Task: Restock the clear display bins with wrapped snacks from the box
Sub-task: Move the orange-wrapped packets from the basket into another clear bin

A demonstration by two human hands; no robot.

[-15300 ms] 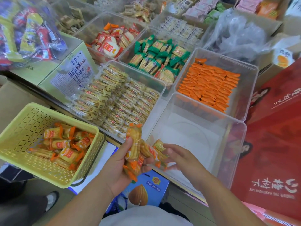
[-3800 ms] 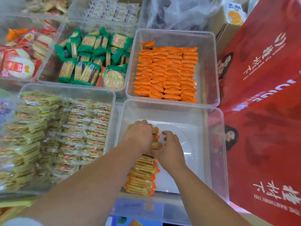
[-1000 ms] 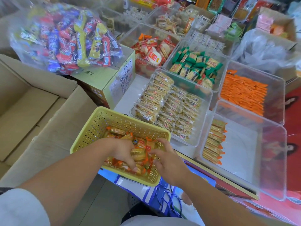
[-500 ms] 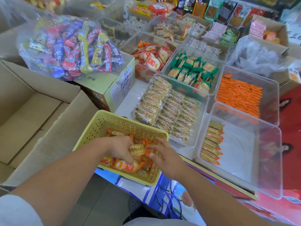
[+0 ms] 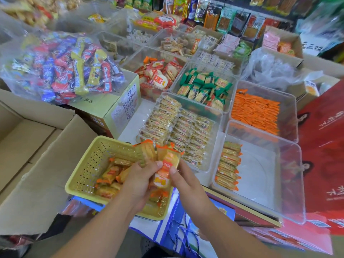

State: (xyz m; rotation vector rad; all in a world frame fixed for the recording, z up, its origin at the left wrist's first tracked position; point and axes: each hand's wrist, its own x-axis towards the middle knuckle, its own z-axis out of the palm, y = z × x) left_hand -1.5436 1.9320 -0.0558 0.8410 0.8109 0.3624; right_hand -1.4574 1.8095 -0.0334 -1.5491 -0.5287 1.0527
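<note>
You're mid-gather, not yet placing. Your left hand [image 5: 138, 180] is closed around a fan of orange-ended wrapped snacks [image 5: 147, 151], held up over the yellow basket [image 5: 87, 164]. Your right hand [image 5: 183, 180] pinches 1 more packet [image 5: 168, 162] between thumb and fingers and is pressing it against the left-hand bunch.

More of the same snacks lie loose in the basket bottom [image 5: 111, 175], so the source isn't drained.

Target looks like the near-right clear bin [image 5: 290, 183]: mostly bare floor, with 1 tidy row of matching packets [image 5: 229, 166] stacked along its left wall. The neighbouring bins look full.

Next move, as I read it: square the bunch so all packets face the same way, carry it right over the bin's near rim, and lay it as a 2nd row just beside the existing one. Keep the grip firm; glossy wrappers will likely slide and fan out if you loosen early.
</note>
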